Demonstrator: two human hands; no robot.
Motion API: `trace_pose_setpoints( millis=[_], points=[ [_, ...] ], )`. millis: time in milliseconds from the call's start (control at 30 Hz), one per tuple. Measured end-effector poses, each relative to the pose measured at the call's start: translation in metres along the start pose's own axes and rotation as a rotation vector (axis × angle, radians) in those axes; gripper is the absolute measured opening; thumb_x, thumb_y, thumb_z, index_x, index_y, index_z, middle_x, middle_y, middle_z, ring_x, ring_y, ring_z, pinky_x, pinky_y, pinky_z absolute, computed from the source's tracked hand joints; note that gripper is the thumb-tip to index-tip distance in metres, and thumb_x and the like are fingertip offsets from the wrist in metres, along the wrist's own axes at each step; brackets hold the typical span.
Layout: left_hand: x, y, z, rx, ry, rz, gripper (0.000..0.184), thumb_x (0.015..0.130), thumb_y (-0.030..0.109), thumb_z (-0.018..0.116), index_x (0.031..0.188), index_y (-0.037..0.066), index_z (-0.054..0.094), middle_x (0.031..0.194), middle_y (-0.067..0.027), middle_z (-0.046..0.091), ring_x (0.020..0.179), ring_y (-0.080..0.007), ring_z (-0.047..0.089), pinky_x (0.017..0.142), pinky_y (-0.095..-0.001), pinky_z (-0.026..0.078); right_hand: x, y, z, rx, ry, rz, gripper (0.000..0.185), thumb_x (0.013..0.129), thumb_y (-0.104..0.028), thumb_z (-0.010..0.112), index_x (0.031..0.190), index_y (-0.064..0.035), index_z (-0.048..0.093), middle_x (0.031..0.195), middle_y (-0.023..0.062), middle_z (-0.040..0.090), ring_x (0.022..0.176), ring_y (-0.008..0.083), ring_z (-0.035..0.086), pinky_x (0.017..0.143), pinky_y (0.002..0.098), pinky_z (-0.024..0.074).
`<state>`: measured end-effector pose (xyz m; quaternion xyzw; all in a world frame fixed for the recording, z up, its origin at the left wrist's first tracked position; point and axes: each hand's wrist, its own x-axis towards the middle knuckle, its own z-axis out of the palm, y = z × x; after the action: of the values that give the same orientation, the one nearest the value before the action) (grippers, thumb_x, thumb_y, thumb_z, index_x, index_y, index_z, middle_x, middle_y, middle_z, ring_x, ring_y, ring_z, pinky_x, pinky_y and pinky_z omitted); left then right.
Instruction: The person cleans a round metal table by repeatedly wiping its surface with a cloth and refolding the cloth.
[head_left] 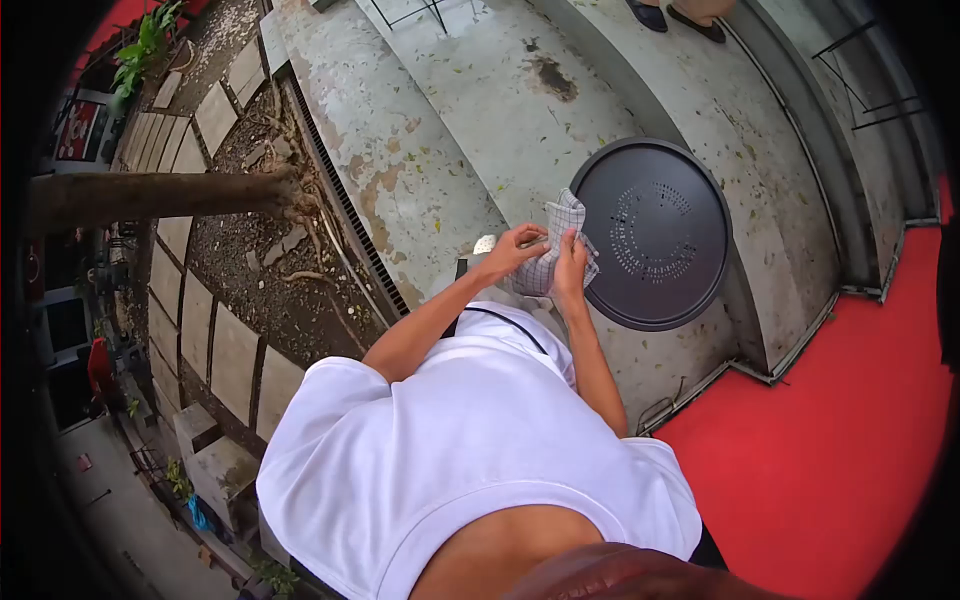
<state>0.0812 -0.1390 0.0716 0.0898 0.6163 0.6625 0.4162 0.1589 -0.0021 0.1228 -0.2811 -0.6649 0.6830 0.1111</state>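
A light checked cloth [535, 277] is bunched between my two hands, in front of my waist. My left hand [516, 249] is at its left side, with the fingers bent against the fabric. On the other side my right hand [570, 264] grips the cloth, thumb pointing up. One corner of the cloth stands up above the fingers. Just right of my hands is a round dark table top [655, 235] with a raised rim and a ring pattern of small holes; the cloth's edge overlaps its left rim in this view.
Pale concrete steps [450, 90] run diagonally ahead. Red flooring [820, 420] lies at the right. A tree trunk [160, 197], roots and paving slabs [232, 360] are at the left. Another person's shoes [695, 24] show at the top; black metal legs [865, 105] stand at the upper right.
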Motion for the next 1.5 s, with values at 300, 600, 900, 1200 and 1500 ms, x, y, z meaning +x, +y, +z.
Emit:
trace_pose_setpoints(
  millis=[300,600,900,1200,1500],
  points=[
    [-0.047,0.072,-0.135,-0.107,0.233,-0.063,0.066,0.087,0.026,0.084,0.14,0.004,0.053,0.116,-0.0079,0.07,0.102,-0.0114,0.063,0.092,-0.0343,0.049,0.042,-0.052,0.13,0.09,-0.198,0.028,0.065,0.11,-0.052,0.039,0.13,0.0071,0.057,0.124,0.0105,0.063,0.113,0.0164,0.055,0.102,0.0337,0.0425],
    [-0.113,0.123,-0.284,-0.347,0.309,0.058,0.044,0.103,0.032,0.063,0.131,-0.003,0.063,0.123,-0.007,0.069,0.109,-0.012,0.062,0.101,-0.0301,0.046,0.087,-0.065,0.341,0.402,-0.177,0.115,0.063,0.11,-0.049,0.04,0.138,0.0061,0.051,0.136,0.0126,0.06,0.123,0.0204,0.057,0.11,0.0365,0.0409],
    [-0.136,0.191,-0.373,-0.151,0.435,0.172,0.036,0.107,0.029,0.057,0.125,-0.002,0.063,0.115,-0.0025,0.069,0.103,-0.009,0.06,0.092,-0.0274,0.048,0.117,-0.068,0.448,0.017,-0.124,0.136,0.056,0.109,-0.047,0.047,0.082,-0.0003,0.06,0.078,0.0025,0.061,0.075,0.0122,0.052,0.069,0.0335,0.0446],
    [-0.052,0.209,-0.47,-0.228,0.67,0.212,0.034,0.106,0.025,0.058,0.123,-0.004,0.062,0.113,-0.0042,0.07,0.1,-0.0091,0.06,0.092,-0.0282,0.049,0.231,-0.072,0.555,-0.097,-0.378,0.007,0.061,0.107,-0.044,0.05,0.06,-0.0048,0.045,0.058,-0.004,0.043,0.058,0.0106,0.036,0.052,0.037,0.0303],
    [0.031,0.348,-0.569,-0.05,0.851,0.258,0.035,0.106,0.025,0.058,0.124,-0.005,0.062,0.114,-0.005,0.069,0.102,-0.0097,0.058,0.094,-0.028,0.047,0.402,-0.109,0.651,0.16,-0.738,0.575,0.056,0.102,-0.063,0.047,0.104,-0.0101,0.063,0.103,-0.0001,0.065,0.084,0.0113,0.055,0.077,0.0298,0.0448]
  ],
)
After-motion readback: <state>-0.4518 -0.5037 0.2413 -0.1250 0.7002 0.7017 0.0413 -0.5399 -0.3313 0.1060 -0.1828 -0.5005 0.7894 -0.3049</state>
